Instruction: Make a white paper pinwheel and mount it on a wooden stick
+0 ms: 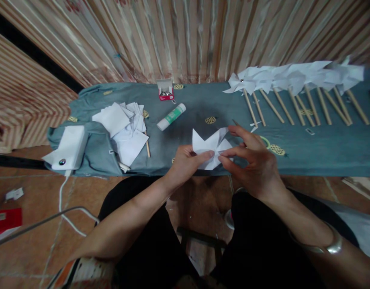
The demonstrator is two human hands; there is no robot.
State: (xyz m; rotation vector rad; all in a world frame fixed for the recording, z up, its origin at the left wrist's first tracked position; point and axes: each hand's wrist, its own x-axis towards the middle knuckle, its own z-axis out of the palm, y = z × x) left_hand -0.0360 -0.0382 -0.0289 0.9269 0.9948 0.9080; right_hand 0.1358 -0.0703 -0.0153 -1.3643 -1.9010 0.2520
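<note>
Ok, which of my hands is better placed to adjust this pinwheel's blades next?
Probably your right hand: its fingers touch the right side of the pinwheel, while your left hand steadies it, thumb pressed near the center.

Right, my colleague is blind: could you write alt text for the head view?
A person's left hand holds a white paper pinwheel while the right hand touches it, above a blue-green cloth. To the right lies a row of similar pinwheels on wooden sticks; to the left, a glue stick, a red box and loose paper.
</note>
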